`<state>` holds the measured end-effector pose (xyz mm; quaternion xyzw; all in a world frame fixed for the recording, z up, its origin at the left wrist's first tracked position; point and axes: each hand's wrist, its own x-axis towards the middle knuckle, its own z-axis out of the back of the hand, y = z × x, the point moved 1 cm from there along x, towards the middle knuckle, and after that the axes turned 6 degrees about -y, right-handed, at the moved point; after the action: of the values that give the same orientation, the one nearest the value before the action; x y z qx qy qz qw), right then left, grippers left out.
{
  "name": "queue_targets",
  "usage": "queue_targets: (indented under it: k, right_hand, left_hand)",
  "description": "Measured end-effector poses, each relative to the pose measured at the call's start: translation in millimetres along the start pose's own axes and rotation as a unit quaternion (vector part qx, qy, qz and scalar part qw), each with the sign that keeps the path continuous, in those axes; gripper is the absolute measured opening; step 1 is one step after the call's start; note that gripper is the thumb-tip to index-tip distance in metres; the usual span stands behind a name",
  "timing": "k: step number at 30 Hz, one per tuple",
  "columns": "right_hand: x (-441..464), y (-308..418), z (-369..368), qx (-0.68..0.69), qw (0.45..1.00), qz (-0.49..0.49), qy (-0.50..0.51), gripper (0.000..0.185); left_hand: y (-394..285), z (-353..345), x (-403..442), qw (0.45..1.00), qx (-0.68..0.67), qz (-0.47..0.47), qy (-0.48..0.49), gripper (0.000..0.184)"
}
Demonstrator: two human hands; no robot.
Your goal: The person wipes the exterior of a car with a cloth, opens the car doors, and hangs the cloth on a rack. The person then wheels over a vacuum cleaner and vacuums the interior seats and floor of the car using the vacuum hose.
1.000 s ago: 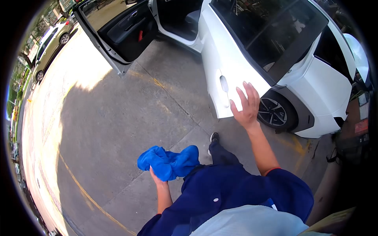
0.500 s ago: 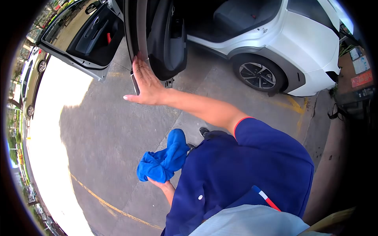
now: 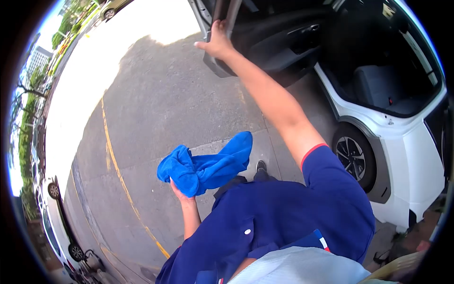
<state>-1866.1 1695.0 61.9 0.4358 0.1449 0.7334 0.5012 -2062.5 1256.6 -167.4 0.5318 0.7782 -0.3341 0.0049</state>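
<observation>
A bunched blue cloth (image 3: 203,165) hangs over my left hand (image 3: 181,190), which grips it from below in front of my body. My right arm is stretched forward, and my right hand (image 3: 218,42) lies against the edge of the open rear door (image 3: 279,45) of a white car (image 3: 402,146). Its thumb points out to the left and its fingers are spread from it, resting on the door edge. The door stands wide, with its dark inner panel and handle showing. Beyond it the grey rear seat (image 3: 378,87) shows through the doorway.
The rear wheel (image 3: 352,156) is close on my right. Grey concrete ground (image 3: 156,104) with a yellow line (image 3: 124,182) lies ahead and left. Another white car (image 3: 51,222) stands at the lower left, and one more car (image 3: 112,7) at the top left.
The rear door has gone from closed to wide open. My right hand moved from near the door handle onto the door edge. The view turned, and my left hand kept the cloth.
</observation>
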Motion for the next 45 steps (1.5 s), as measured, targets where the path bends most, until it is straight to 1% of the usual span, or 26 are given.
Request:
queue_targets:
  k: [2,3,6,8,9,12,13,14,16,17,18,19,20,21,23,24,26,27,28,30,31,34,37,40,44,45]
  right_hand:
    - [56,-70,-12,0.063,0.998,0.002,0.009,0.113]
    - [75,-92,-21,0.071,0.997,0.023,-0.007,0.112]
    - [154,-173,-44,0.135,0.991,-0.007,0.005,0.104]
    - [216,-253,-77,0.142,0.99,-0.012,-0.002,0.094]
    - [251,-301,-118,0.164,0.986,-0.001,0.013,0.089]
    - [314,-424,-155,0.231,0.967,-0.067,0.084,0.088]
    - [324,-465,-170,0.234,0.959,-0.147,0.059,0.089]
    - [332,-519,-196,0.182,0.967,-0.177,-0.014,0.092]
    - [291,-570,-258,0.043,0.974,-0.219,-0.047,0.081]
    - [248,-578,-295,-0.047,0.972,-0.229,0.002,0.071]
    - [200,-609,-353,0.046,0.959,-0.268,0.077,0.066]
    - [157,-624,-404,-0.049,0.94,-0.314,0.125,0.063]
    - [77,-594,-444,-0.011,0.925,-0.371,0.085,0.057]
    - [21,-597,-496,0.04,0.87,-0.457,0.179,0.057]
    - [-83,-566,-561,0.102,0.821,-0.486,0.282,0.067]
    - [-146,-545,-607,0.101,0.793,-0.487,0.353,0.062]
    - [-250,-468,-673,0.122,0.741,-0.421,0.508,0.057]
    - [-293,-403,-687,0.122,0.731,-0.361,0.565,0.059]
    - [-330,-331,-698,0.134,0.692,-0.287,0.649,0.062]
    - [-371,-171,-680,0.193,0.559,-0.191,0.784,0.071]
    - [-390,-99,-670,0.24,0.463,-0.193,0.831,0.076]
    - [-418,59,-660,0.309,0.183,-0.237,0.903,0.064]
    - [-432,149,-686,0.326,0.093,-0.111,0.934,0.06]
    - [-418,220,-699,0.277,0.073,0.038,0.957,0.053]
    - [-435,275,-732,0.26,0.048,0.07,0.962,0.05]
    - [-452,281,-749,0.26,0.05,0.077,0.961,0.056]
  left_hand:
    - [18,-15,7,0.997,-0.033,-0.039,-0.064,0.063]
    - [25,-5,5,0.993,-0.048,-0.073,-0.083,0.062]
    - [51,14,5,0.966,-0.089,-0.168,-0.178,0.059]
    - [73,35,10,0.946,-0.142,-0.223,-0.188,0.057]
    - [89,68,47,0.939,-0.167,-0.242,-0.181,0.056]
    - [118,134,56,0.901,-0.2,-0.308,-0.231,0.055]
    - [122,146,56,0.888,-0.186,-0.331,-0.259,0.054]
    - [124,157,56,0.877,-0.184,-0.351,-0.271,0.054]
    - [133,186,59,0.856,-0.18,-0.383,-0.297,0.054]
    - [136,207,58,0.839,-0.175,-0.406,-0.318,0.057]
    - [137,219,59,0.825,-0.172,-0.427,-0.328,0.059]
    - [134,226,54,0.811,-0.173,-0.445,-0.337,0.06]
    - [130,235,56,0.798,-0.171,-0.463,-0.345,0.062]
    - [126,246,60,0.785,-0.161,-0.483,-0.353,0.066]
    - [121,229,68,0.763,-0.146,-0.529,-0.342,0.068]
    - [114,232,74,0.75,-0.135,-0.552,-0.339,0.069]
    - [91,244,85,0.732,-0.142,-0.588,-0.313,0.068]
    - [73,246,88,0.723,-0.144,-0.605,-0.301,0.068]
    - [48,245,91,0.712,-0.144,-0.624,-0.288,0.07]
    - [0,235,100,0.694,-0.141,-0.657,-0.26,0.073]
    - [-25,239,103,0.68,-0.107,-0.669,-0.281,0.071]
    - [-89,250,129,0.634,0.001,-0.691,-0.347,0.067]
    - [-132,251,150,0.583,0.081,-0.689,-0.423,0.065]
    - [-172,263,158,0.542,0.113,-0.689,-0.469,0.063]
    - [-225,310,163,0.498,0.104,-0.687,-0.519,0.06]
    - [-236,329,163,0.49,0.088,-0.691,-0.524,0.059]
